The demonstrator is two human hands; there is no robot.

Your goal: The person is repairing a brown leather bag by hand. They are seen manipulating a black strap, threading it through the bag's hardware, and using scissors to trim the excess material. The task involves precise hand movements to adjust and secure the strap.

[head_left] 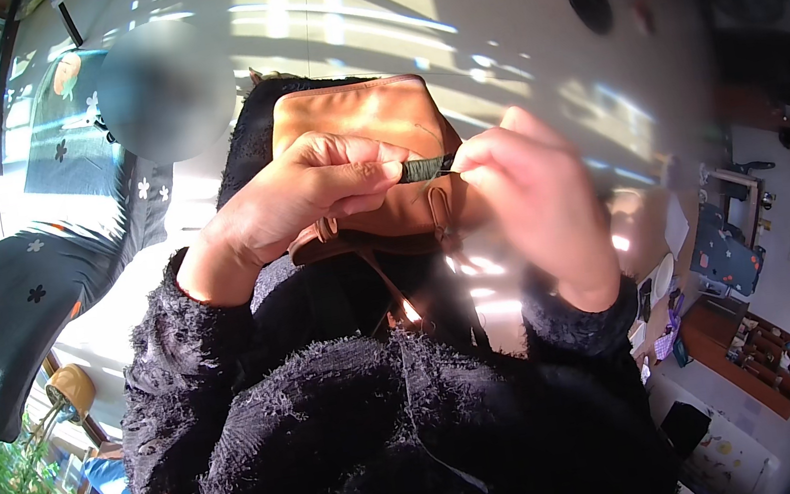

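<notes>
A tan leather bag [351, 112] lies across the lap of the seated person, beneath both hands; its interior is hidden, so its contents cannot be made out. At right, a reddish-brown wooden unit [721, 338] has open compartments bearing small objects too small to identify. The left hand [321, 185] is closed in a pinch, thumb against forefinger, gripping the left end of a dark green bundle [423, 170], which is ridged as if wound and held just above the bag. The right hand [516, 174], blurred, has its thumb and fingertips drawn together on a thin dark strand [448, 172] at the bundle's right end; its remaining fingers are curled and indistinct. The fingers cover both ends of the bundle, and the forearms and fuzzy dark sleeves [179, 323] conceal part of the surroundings. A round blurred patch obscures the upper left, and the fisheye rim cuts off the leafy plant [29, 480] at lower left.
</notes>
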